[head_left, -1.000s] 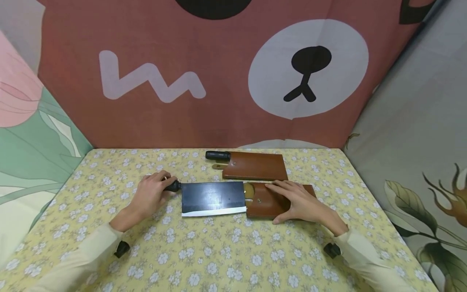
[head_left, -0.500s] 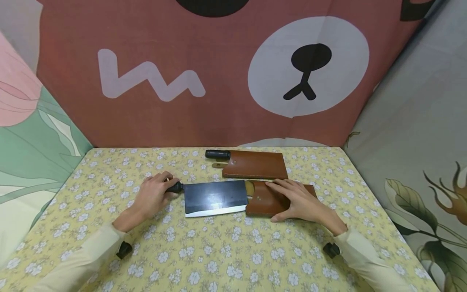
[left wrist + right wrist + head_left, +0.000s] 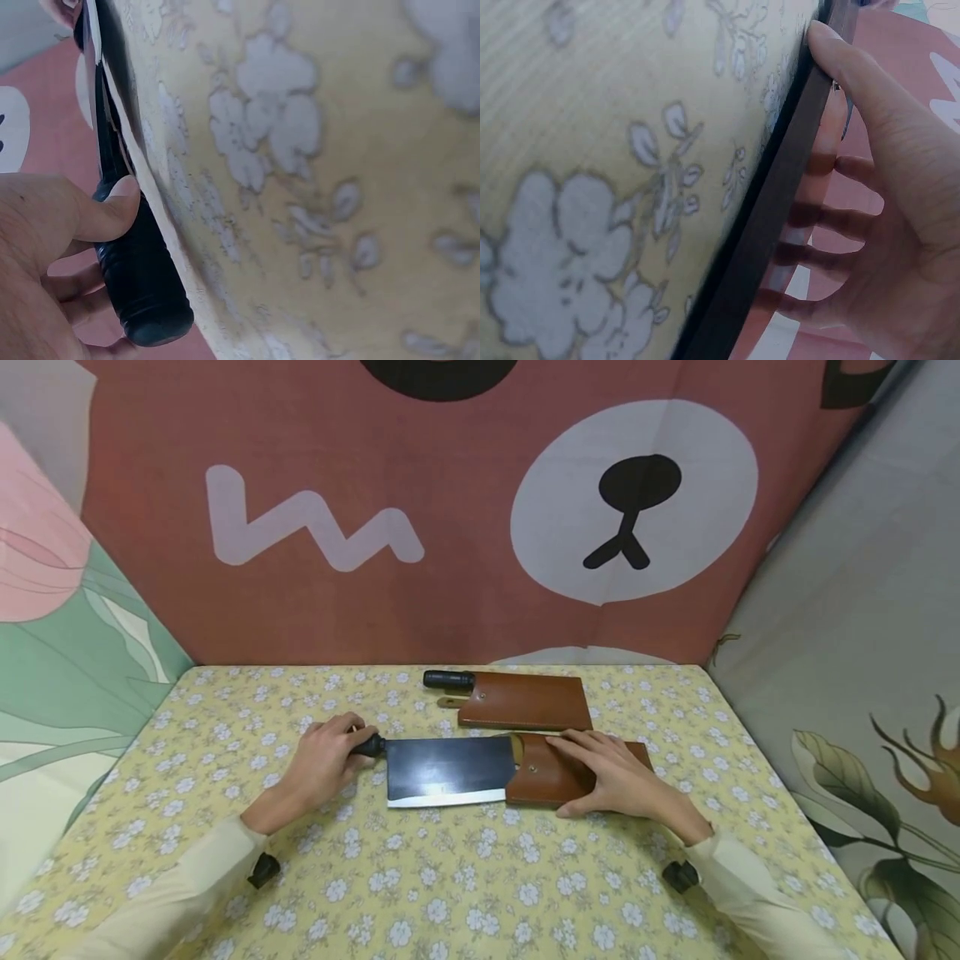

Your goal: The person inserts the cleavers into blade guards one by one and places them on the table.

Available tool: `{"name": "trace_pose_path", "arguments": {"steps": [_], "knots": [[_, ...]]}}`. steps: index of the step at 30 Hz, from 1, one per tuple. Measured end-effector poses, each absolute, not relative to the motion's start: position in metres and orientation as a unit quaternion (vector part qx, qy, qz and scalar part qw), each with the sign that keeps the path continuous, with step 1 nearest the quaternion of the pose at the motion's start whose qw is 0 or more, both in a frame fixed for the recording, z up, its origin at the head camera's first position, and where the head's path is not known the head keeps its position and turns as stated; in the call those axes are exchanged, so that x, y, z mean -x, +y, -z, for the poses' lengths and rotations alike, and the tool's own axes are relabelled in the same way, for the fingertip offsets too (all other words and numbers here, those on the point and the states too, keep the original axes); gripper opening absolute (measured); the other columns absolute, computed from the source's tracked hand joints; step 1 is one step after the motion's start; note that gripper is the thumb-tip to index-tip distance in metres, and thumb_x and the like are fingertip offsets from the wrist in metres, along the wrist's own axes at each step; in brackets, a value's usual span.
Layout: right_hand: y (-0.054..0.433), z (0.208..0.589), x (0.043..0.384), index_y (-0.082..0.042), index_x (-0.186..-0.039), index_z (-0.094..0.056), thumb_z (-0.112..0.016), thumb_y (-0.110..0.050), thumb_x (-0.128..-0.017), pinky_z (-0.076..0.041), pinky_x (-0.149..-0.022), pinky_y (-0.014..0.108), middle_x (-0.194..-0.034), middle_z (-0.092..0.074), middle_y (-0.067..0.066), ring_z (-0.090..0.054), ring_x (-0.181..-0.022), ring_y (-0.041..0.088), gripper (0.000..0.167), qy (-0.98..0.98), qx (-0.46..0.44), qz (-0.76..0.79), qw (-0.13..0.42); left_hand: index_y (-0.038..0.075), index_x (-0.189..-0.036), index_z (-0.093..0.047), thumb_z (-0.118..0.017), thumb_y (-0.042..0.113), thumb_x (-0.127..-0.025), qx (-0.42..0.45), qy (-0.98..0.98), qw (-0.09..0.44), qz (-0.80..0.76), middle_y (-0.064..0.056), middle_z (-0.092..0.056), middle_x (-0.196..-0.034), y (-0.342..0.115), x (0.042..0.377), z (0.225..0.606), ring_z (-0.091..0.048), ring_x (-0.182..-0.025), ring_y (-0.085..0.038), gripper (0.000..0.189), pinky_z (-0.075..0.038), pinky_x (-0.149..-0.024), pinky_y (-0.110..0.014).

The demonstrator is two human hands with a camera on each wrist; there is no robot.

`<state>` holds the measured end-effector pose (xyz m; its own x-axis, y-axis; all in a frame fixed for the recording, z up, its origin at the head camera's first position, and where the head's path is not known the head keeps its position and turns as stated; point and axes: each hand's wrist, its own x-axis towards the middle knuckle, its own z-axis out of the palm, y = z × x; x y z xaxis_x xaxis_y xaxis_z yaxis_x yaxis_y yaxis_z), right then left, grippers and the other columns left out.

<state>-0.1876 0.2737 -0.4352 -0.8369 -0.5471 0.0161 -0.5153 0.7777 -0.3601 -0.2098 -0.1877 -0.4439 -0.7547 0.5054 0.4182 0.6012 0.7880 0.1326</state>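
Cleaver (image 3: 450, 768) and left hand (image 3: 322, 764) have shifted toward the right hand (image 3: 617, 781) since the earlier frame. Beyond the fingers rises a bear-print backdrop (image 3: 360, 610); beneath them spreads a flowered tablecloth (image 3: 442, 877). Just past the right fingers lies a sheathed knife (image 3: 528, 700). Those fingers rest spread across the near sheath (image 3: 543, 783). Rightward from the left fingers, the nearer ones, the cleaver's long axis runs nearly in line with the sheath, its end at the mouth. Left thumb and fingers grip the black handle (image 3: 146, 281).
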Motion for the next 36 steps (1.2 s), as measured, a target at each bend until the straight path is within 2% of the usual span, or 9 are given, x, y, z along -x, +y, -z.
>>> {"name": "trace_pose_path", "arguments": {"steps": [9, 15, 28, 36], "knots": [[0.273, 0.438, 0.189, -0.027, -0.163, -0.041, -0.087, -0.063, -0.077, -0.022, -0.112, 0.082, -0.166, -0.036, 0.021, -0.029, -0.149, 0.059, 0.104, 0.934, 0.295, 0.196, 0.049, -0.003, -0.125, -0.074, -0.088, 0.018, -0.084, 0.309, -0.925, 0.177, 0.13, -0.016, -0.069, -0.113, -0.182, 0.213, 0.441, -0.069, -0.097, -0.033, 0.048, -0.054, -0.083, -0.059], [0.272, 0.44, 0.191, -0.025, -0.162, -0.043, -0.087, -0.063, -0.076, -0.022, -0.113, 0.081, -0.166, -0.037, 0.02, -0.032, -0.15, 0.055, 0.104, 0.931, 0.306, 0.196, 0.045, -0.002, -0.124, -0.075, -0.089, 0.018, -0.084, 0.308, -0.927, 0.175, 0.127, -0.016, -0.07, -0.112, -0.181, 0.211, 0.442, -0.069, -0.096, -0.032, 0.047, -0.055, -0.081, -0.058], [0.269, 0.438, 0.191, -0.023, -0.162, -0.042, -0.089, -0.059, -0.076, -0.022, -0.113, 0.08, -0.165, -0.038, 0.019, -0.033, -0.15, 0.053, 0.104, 0.927, 0.314, 0.201, 0.036, -0.001, -0.124, -0.075, -0.088, 0.015, -0.085, 0.314, -0.925, 0.175, 0.124, -0.016, -0.069, -0.114, -0.174, 0.217, 0.439, -0.068, -0.101, -0.034, 0.044, -0.054, -0.086, -0.061], [0.266, 0.438, 0.193, -0.029, -0.162, -0.042, -0.087, -0.062, -0.077, -0.018, -0.114, 0.081, -0.167, -0.035, 0.019, -0.032, -0.151, 0.05, 0.101, 0.927, 0.315, 0.2, 0.044, -0.001, -0.125, -0.075, -0.088, 0.016, -0.085, 0.321, -0.923, 0.178, 0.118, -0.015, -0.069, -0.115, -0.166, 0.222, 0.438, -0.068, -0.099, -0.031, 0.046, -0.053, -0.085, -0.059]]}}
